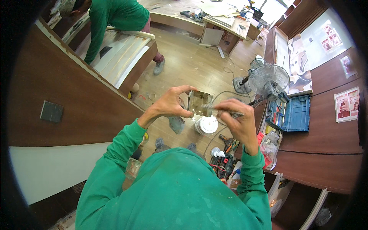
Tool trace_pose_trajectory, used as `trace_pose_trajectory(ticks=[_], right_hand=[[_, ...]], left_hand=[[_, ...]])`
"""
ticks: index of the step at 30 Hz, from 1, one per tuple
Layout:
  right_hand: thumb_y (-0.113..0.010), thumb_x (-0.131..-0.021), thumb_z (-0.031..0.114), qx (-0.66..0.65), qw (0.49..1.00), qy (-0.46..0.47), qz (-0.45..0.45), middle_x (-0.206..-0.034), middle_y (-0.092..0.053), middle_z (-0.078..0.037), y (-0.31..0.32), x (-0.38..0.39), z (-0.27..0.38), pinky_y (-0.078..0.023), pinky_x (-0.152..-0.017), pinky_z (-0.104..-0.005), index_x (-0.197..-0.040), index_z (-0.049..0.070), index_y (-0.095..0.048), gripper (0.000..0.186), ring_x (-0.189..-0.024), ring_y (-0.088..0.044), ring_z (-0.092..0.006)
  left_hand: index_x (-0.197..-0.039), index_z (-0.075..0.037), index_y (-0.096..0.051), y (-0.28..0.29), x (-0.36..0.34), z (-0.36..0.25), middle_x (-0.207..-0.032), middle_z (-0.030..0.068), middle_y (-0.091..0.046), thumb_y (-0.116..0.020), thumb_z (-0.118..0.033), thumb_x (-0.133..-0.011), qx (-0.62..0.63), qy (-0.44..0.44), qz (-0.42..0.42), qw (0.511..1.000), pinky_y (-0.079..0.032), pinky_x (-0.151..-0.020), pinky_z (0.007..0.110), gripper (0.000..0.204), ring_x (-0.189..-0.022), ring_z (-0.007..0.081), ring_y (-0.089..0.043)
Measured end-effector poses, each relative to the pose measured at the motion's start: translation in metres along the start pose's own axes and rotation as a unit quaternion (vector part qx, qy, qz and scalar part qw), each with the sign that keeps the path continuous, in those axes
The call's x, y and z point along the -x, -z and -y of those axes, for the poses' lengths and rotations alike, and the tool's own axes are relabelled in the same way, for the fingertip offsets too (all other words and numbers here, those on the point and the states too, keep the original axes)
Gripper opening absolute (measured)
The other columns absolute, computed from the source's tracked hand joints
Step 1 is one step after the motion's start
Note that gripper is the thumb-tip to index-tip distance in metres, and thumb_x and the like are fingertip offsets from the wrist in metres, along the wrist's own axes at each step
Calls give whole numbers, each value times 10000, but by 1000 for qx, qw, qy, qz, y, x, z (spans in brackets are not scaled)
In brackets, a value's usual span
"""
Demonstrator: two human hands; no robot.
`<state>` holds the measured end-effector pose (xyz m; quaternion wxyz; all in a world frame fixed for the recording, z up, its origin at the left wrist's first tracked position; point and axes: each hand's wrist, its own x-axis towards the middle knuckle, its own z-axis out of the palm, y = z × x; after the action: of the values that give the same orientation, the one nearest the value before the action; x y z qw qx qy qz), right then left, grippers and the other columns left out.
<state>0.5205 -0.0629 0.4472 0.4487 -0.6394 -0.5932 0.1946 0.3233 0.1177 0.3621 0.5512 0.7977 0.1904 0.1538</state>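
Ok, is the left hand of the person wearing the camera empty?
No, the left hand holds a small square-sided container between its thumb and fingers.

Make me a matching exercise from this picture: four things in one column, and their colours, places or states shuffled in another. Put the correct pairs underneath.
Things
1. Small container
2. Bucket
3. Fan
4. Tool case

Descriptions
A. Blue, with its lid open
B. Gripped between the thumb and fingers of the left hand
C. Fitted with a round wire guard
D. White, on the floor, seen just below the hands in the picture

Pairs
1-B, 2-D, 3-C, 4-A
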Motion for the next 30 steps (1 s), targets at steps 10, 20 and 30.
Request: trace_pose_trajectory(ticks=[10,20,30], right_hand=[[-641,-768,-2,-28,999,-12,23,-942,-741,-138,6,3,-16,-550,-732,-324,-970,16,-779,245,-797,-718,-230],[-650,-785,-11,3,999,43,-4,-958,-739,-134,7,10,-14,-561,-745,-337,-980,22,-767,230,-811,-727,-253],[-665,-767,-8,-26,999,40,-21,-955,-733,-115,11,20,-19,-557,-717,-319,-968,25,-761,225,-807,-722,-221]], left_hand=[[-1345,-5,-597,-4,0,6,-1096,107,-661,-871,-184,-608,32,-21,-1,999,-530,-568,246,807,-624,68,-610],[-1353,-19,-600,-5,1,-4,-1244,102,-634,-894,-119,-631,-6,1,28,1000,-596,-722,257,785,-907,113,-667],[-1372,-23,-592,-2,6,-18,-1279,103,-635,-882,-94,-635,7,29,58,998,-594,-744,261,795,-867,113,-674]])
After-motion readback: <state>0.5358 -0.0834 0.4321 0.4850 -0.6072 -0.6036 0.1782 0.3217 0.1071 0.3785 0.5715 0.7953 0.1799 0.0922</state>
